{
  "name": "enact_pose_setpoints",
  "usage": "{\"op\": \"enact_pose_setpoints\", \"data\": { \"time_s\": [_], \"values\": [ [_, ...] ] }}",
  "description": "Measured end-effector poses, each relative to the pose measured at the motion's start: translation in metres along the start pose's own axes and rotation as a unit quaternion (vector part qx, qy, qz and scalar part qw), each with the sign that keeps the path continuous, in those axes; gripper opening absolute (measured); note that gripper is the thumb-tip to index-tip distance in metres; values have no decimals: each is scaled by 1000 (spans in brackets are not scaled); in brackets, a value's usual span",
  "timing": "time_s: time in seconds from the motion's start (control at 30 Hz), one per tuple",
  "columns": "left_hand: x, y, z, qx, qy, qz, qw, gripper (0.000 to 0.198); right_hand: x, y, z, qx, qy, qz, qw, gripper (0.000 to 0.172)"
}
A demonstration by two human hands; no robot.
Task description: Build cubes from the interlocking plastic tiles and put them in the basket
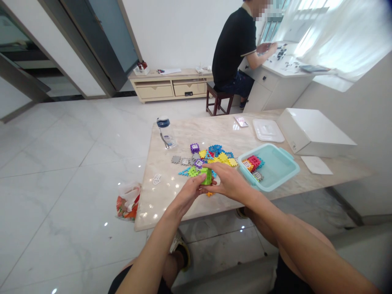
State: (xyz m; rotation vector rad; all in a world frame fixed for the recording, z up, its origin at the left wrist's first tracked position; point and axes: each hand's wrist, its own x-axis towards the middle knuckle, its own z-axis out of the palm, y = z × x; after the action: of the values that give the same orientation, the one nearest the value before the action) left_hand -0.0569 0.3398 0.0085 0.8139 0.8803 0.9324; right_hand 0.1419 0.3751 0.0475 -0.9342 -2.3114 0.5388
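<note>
Both hands meet over the near side of the marble-topped table (pixel 180 206). Between them is a bright green block of interlocking toothed tiles (pixel 206 176). My left hand (pixel 193 185) grips it from the left, thumb on its face. My right hand (pixel 226 179) closes on it from the right, fingers over the top and thumb below. Loose toothed tiles lie just beyond: yellow tiles (pixel 223 158), blue tiles (pixel 216 149), grey tiles (pixel 176 159), a flat green tile (pixel 193 171) and a purple piece (pixel 194 148) with a white window insert.
A teal tub (pixel 280 179) with red and orange assembled blocks (pixel 253 162) stands at right. Behind are a white lid (pixel 268 130) and white box (pixel 315 130). A bottle (pixel 166 134) stands at back left. A seated person (pixel 234 45) works at another table.
</note>
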Motion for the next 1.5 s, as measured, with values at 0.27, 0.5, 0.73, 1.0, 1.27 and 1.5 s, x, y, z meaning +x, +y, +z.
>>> {"op": "enact_pose_setpoints", "data": {
  "time_s": [0.27, 0.5, 0.73, 1.0, 1.27, 1.5],
  "values": [
    [0, 1, 1, 2, -1, 0, 1000, 57, 0, 0, 0, -4, 0, -9, 1000, 61],
    [3, 0, 4, 60, 49, 11, 997, 51, -4, 7, 2, -65, -10, -8, 998, 56],
    [11, -7, 5, 217, 119, 123, 961, 38, -1, 4, 6, -137, -61, -10, 989, 47],
    [12, -15, -1, 329, 199, 151, 911, 32, 7, -4, 14, -195, -111, -6, 974, 39],
    [14, -19, -9, 339, 223, 147, 902, 33, -3, 7, 16, -195, -108, 13, 975, 54],
    [18, -23, -10, 345, 237, 146, 896, 37, -11, 12, 2, -186, -116, 22, 976, 48]
  ]
}}
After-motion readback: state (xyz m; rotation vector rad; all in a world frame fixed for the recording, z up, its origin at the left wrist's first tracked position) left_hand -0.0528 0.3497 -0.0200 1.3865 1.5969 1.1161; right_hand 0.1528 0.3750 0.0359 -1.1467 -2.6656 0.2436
